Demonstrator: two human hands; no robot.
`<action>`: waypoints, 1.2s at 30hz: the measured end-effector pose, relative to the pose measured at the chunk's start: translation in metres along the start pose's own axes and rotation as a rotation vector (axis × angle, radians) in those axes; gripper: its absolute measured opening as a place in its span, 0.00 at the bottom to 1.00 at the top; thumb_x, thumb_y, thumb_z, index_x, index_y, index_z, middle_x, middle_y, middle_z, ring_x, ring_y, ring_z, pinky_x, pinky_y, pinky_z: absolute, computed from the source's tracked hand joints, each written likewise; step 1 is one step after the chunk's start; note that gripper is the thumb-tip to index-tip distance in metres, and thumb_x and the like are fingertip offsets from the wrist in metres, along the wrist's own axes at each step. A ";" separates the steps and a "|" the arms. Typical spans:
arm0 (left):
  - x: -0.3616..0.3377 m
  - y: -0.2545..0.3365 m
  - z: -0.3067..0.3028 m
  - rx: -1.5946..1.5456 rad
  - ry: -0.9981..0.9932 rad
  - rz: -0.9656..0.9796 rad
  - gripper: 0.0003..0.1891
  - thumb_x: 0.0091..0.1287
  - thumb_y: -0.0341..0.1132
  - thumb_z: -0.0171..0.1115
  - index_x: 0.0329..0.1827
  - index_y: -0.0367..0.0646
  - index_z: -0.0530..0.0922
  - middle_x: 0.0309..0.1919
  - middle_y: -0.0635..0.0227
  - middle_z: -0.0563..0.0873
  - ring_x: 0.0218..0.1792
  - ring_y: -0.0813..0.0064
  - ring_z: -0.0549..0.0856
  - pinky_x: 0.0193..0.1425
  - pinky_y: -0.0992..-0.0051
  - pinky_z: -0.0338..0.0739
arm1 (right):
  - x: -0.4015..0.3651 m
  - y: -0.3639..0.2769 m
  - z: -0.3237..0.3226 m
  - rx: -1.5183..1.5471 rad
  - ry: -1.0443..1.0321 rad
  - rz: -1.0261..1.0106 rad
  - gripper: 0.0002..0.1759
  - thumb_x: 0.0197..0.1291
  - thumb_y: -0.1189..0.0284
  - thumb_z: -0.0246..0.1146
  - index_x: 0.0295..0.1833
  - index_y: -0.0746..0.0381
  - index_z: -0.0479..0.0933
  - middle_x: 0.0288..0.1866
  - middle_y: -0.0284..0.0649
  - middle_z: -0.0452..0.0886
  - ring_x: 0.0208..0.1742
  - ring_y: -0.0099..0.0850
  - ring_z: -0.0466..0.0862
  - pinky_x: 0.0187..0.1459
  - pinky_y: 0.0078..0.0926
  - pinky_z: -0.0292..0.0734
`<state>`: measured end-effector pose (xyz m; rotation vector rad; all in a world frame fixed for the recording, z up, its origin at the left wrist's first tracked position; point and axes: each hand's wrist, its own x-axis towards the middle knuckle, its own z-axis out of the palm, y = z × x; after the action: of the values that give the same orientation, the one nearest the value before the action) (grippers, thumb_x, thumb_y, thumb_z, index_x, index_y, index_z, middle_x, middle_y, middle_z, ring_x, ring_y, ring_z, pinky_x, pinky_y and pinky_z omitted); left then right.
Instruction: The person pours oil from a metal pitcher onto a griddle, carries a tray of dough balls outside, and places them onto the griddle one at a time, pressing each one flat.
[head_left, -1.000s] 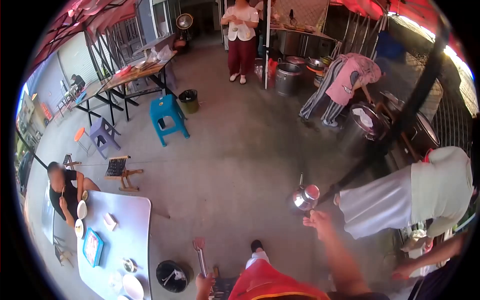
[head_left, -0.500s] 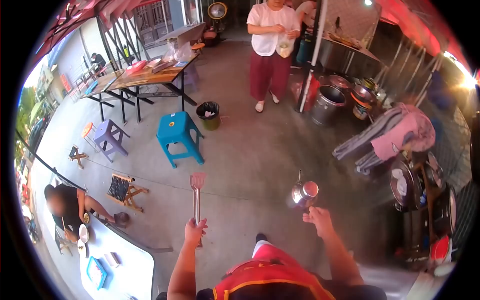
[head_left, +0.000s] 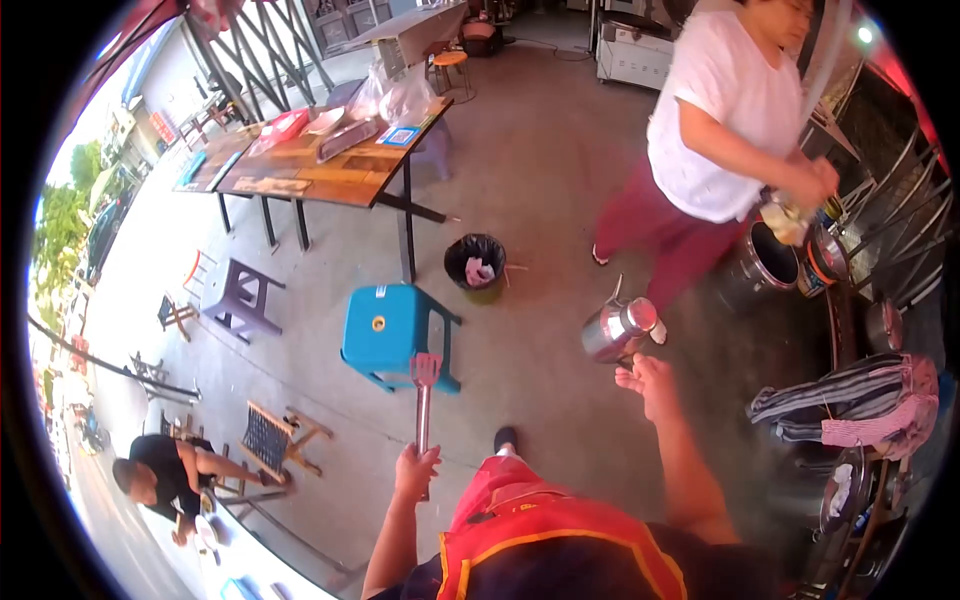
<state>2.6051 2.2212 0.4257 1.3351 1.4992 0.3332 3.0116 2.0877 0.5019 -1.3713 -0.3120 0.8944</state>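
My left hand (head_left: 415,474) is closed around the long metal handle of a slotted spatula (head_left: 424,400), whose reddish slotted head points away from me. Behind that head stands a blue plastic stool (head_left: 385,325). In my right hand (head_left: 650,385) is a small shiny metal kettle (head_left: 610,333) with a thin spout, held out in front of me and tilted; my fingers are at its handle, which is partly hidden. Both things are in the air above the concrete floor.
Ahead on the right, a person in a white shirt (head_left: 715,130) leans over a metal pot (head_left: 770,255). A black-lined bin (head_left: 475,262) stands past the stool. Wooden tables (head_left: 310,180) are at back left; a seated person (head_left: 170,470) is at a white table (head_left: 265,545).
My view has shifted forward, and the stool and bin appear closer. The person in white has moved right and bends toward the pots. Both hands still hold their things; the kettle's tilt has changed.
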 end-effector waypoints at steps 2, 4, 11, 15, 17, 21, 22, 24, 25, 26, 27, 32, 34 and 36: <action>0.071 0.074 0.016 -0.042 -0.063 0.024 0.17 0.59 0.41 0.65 0.36 0.35 0.74 0.24 0.64 0.83 0.19 0.78 0.80 0.22 0.78 0.74 | 0.070 -0.037 0.023 -0.002 0.034 -0.017 0.18 0.65 0.66 0.54 0.23 0.62 0.67 0.24 0.36 0.73 0.32 0.29 0.82 0.37 0.29 0.82; 0.139 0.153 0.034 -0.058 -0.154 0.077 0.17 0.59 0.42 0.64 0.38 0.35 0.74 0.25 0.65 0.83 0.19 0.79 0.79 0.22 0.79 0.73 | 0.133 -0.073 0.040 0.012 0.069 -0.038 0.17 0.65 0.66 0.54 0.24 0.63 0.67 0.24 0.35 0.72 0.32 0.29 0.82 0.37 0.29 0.82; 0.375 0.374 0.125 -0.103 -0.234 0.179 0.16 0.61 0.43 0.63 0.38 0.38 0.74 0.23 0.66 0.82 0.16 0.80 0.76 0.19 0.79 0.70 | 0.390 -0.164 0.051 -0.036 0.151 -0.078 0.19 0.65 0.65 0.55 0.22 0.63 0.68 0.22 0.36 0.73 0.29 0.29 0.82 0.34 0.27 0.82; 0.484 0.428 0.155 -0.075 -0.201 0.150 0.14 0.62 0.41 0.63 0.36 0.37 0.75 0.22 0.65 0.82 0.16 0.79 0.76 0.18 0.78 0.70 | 0.543 -0.208 0.044 -0.038 0.204 -0.049 0.20 0.65 0.64 0.55 0.22 0.62 0.68 0.23 0.35 0.73 0.29 0.29 0.82 0.33 0.27 0.82; 0.525 0.468 0.160 -0.015 -0.174 0.125 0.14 0.61 0.40 0.64 0.36 0.36 0.75 0.22 0.64 0.82 0.16 0.78 0.77 0.18 0.77 0.70 | 0.616 -0.236 0.042 -0.013 0.184 -0.079 0.20 0.65 0.64 0.55 0.21 0.62 0.67 0.22 0.34 0.71 0.29 0.28 0.82 0.33 0.27 0.82; 0.627 0.536 0.183 0.097 -0.093 0.040 0.14 0.59 0.39 0.64 0.33 0.34 0.76 0.20 0.64 0.83 0.17 0.76 0.80 0.20 0.77 0.73 | 0.767 -0.289 0.037 -0.003 0.221 -0.097 0.20 0.65 0.64 0.55 0.21 0.62 0.67 0.21 0.33 0.71 0.29 0.29 0.82 0.33 0.26 0.82; 0.661 0.557 0.192 0.093 -0.083 0.032 0.14 0.59 0.39 0.64 0.32 0.34 0.76 0.20 0.64 0.83 0.17 0.76 0.80 0.20 0.77 0.73 | 0.805 -0.302 0.036 0.010 0.236 -0.107 0.20 0.65 0.65 0.55 0.21 0.62 0.67 0.22 0.34 0.71 0.29 0.29 0.82 0.33 0.27 0.82; 0.726 0.603 0.210 0.088 -0.076 0.010 0.15 0.58 0.40 0.64 0.32 0.34 0.76 0.20 0.63 0.83 0.17 0.76 0.80 0.20 0.77 0.73 | 0.876 -0.328 0.035 0.031 0.278 -0.121 0.20 0.65 0.65 0.55 0.21 0.62 0.66 0.22 0.34 0.71 0.29 0.29 0.82 0.33 0.27 0.82; 0.767 0.622 0.222 0.073 -0.087 0.053 0.16 0.57 0.41 0.64 0.31 0.34 0.75 0.20 0.64 0.82 0.17 0.77 0.80 0.19 0.77 0.73 | 0.910 -0.344 0.036 0.031 0.327 -0.112 0.20 0.65 0.64 0.55 0.21 0.62 0.66 0.23 0.35 0.71 0.29 0.29 0.82 0.33 0.28 0.82; 0.816 0.640 0.229 0.082 -0.091 0.057 0.16 0.57 0.41 0.65 0.31 0.34 0.75 0.19 0.64 0.82 0.17 0.77 0.80 0.19 0.77 0.73 | 0.944 -0.354 0.037 0.029 0.358 -0.098 0.20 0.65 0.64 0.55 0.21 0.62 0.67 0.23 0.35 0.72 0.29 0.29 0.82 0.33 0.28 0.82; 0.867 0.667 0.248 0.071 -0.098 0.075 0.16 0.57 0.41 0.65 0.31 0.34 0.75 0.19 0.64 0.82 0.17 0.77 0.79 0.19 0.76 0.72 | 0.982 -0.374 0.033 0.017 0.386 -0.107 0.19 0.65 0.64 0.55 0.22 0.62 0.67 0.23 0.36 0.72 0.30 0.29 0.81 0.34 0.28 0.82; 1.012 0.895 0.325 0.101 -0.160 0.105 0.16 0.58 0.41 0.65 0.32 0.35 0.75 0.20 0.64 0.82 0.16 0.78 0.77 0.17 0.76 0.70 | 1.143 -0.465 0.026 0.036 0.499 -0.123 0.20 0.64 0.64 0.56 0.21 0.61 0.66 0.23 0.36 0.72 0.29 0.29 0.81 0.34 0.27 0.82; 1.089 0.965 0.363 0.034 -0.224 0.157 0.16 0.58 0.42 0.65 0.32 0.35 0.75 0.21 0.64 0.82 0.16 0.79 0.77 0.17 0.76 0.69 | 1.214 -0.488 0.013 0.024 0.517 -0.143 0.20 0.65 0.64 0.56 0.21 0.61 0.66 0.23 0.36 0.72 0.28 0.28 0.81 0.33 0.27 0.82; 1.165 1.029 0.403 0.013 -0.251 0.172 0.16 0.58 0.42 0.65 0.33 0.36 0.74 0.21 0.64 0.82 0.16 0.79 0.76 0.17 0.77 0.69 | 1.289 -0.509 0.001 0.010 0.531 -0.164 0.21 0.65 0.64 0.55 0.20 0.61 0.66 0.23 0.36 0.72 0.28 0.28 0.80 0.33 0.27 0.81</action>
<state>3.7069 3.3885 0.4580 1.4624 1.1836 0.2541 4.0292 3.0235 0.5913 -1.4936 -0.0098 0.3735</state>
